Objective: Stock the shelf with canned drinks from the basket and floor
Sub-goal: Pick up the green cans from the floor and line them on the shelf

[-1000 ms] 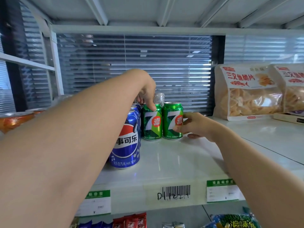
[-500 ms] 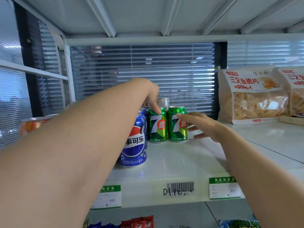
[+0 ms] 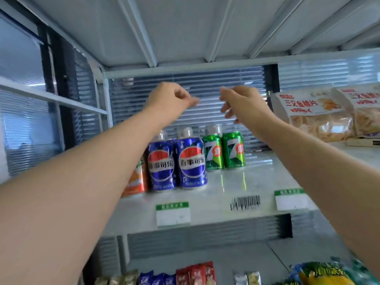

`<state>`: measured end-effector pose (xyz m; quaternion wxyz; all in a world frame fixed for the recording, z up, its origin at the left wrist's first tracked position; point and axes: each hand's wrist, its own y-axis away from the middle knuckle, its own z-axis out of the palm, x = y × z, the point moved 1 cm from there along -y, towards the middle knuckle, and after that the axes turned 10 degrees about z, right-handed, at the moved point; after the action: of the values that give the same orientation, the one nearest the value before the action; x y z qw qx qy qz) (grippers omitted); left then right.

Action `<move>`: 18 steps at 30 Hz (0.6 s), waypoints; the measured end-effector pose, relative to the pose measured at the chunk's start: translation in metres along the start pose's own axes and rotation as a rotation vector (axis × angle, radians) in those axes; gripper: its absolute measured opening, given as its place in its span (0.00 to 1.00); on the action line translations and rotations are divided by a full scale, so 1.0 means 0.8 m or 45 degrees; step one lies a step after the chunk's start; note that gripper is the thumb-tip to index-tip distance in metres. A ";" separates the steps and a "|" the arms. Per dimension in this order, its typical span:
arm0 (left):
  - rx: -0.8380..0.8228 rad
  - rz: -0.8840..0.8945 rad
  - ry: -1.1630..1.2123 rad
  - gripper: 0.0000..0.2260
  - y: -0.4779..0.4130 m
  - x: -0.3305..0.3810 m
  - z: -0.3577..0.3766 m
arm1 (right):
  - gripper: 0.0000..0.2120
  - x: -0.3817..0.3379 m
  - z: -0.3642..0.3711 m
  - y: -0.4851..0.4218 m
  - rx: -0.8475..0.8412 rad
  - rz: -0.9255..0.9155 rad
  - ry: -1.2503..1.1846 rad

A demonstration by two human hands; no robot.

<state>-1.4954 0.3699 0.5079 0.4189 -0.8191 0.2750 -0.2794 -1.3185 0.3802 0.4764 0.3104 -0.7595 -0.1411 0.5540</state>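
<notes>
On the white shelf stand two blue Pepsi cans side by side, with two green 7-Up cans just to their right. An orange can shows partly behind my left forearm. More can tops rise behind the front row. My left hand and my right hand both hover in the air above the cans, fingers loosely curled, holding nothing. Neither hand touches a can.
Bags of chips stand at the right of the shelf. Price labels and a barcode sticker line the shelf's front edge. Snack packets fill the shelf below. The upper shelf's underside hangs close above the hands.
Both hands let go of the 7-Up cans and rose above the row. The view pulled back and up, so a second Pepsi can and the orange can show.
</notes>
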 end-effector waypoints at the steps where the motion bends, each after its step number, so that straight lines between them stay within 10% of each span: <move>1: 0.109 0.006 0.045 0.11 0.018 0.004 -0.011 | 0.15 -0.010 0.015 0.016 0.008 0.001 -0.054; 18: 0.321 -0.355 0.398 0.04 0.376 -0.017 -0.063 | 0.16 0.028 0.136 0.329 -0.196 0.286 -0.476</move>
<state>-1.6043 0.2023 0.2768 0.4277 -0.7371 0.1837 -0.4900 -1.4463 0.2251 0.2729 0.1566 -0.6758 -0.1526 0.7039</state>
